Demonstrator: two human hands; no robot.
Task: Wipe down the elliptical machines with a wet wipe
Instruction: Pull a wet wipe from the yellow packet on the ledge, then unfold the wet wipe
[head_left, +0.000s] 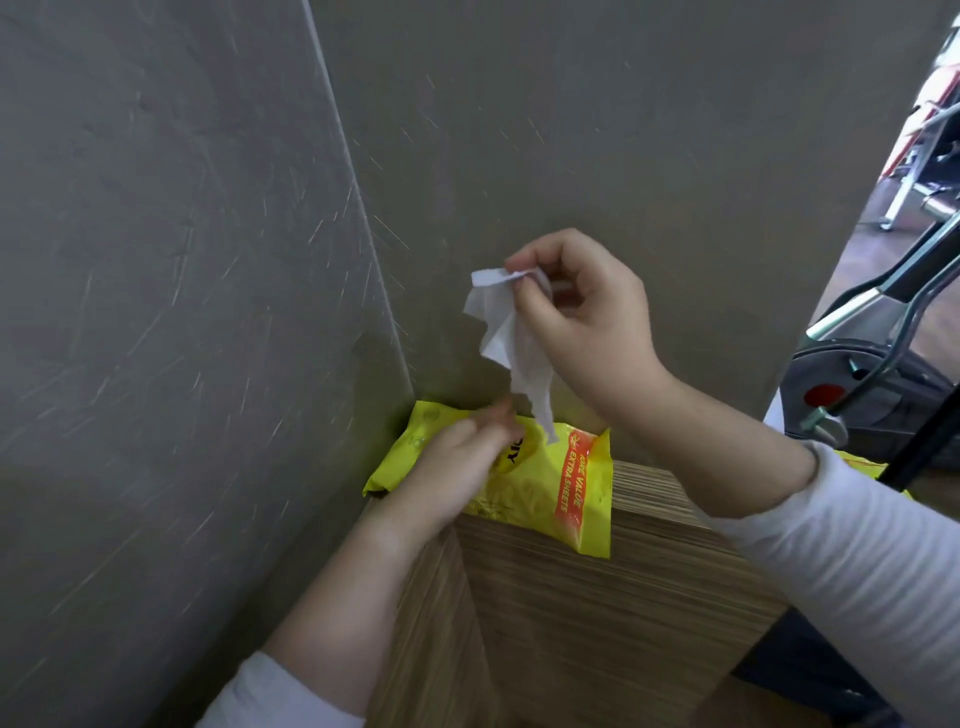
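Light is even, soft and moderately bright, with no hard glare. Fine scratches on the grey wall (182, 260) catch the light. A dim shadow sits in the corner behind the yellow packet (550, 483). The left hand (457, 467) is blurred at the fingertips. The right hand (582, 312) and the wipe (498, 332) are fairly sharp. The wall seam (353, 208) bows from wide-angle distortion. The gym machine (872, 374) at the right edge is soft.

- wet wipe (506, 338): thin white nonwoven cloth, matt, limp and crumpled.
- pack (550, 493): yellow plastic film, glossy and wrinkled (highlights run along the creases).
- table (597, 597): finely striped wood-grain surface, smooth, low sheen.
- wall (156, 260): grey, matt, plaster-like, scuffed with pale scratches.
- sleeve (857, 545): white ribbed knit cloth.
- elliptical machine (883, 410): grey plastic housing, slightly glossy; metal tubes.
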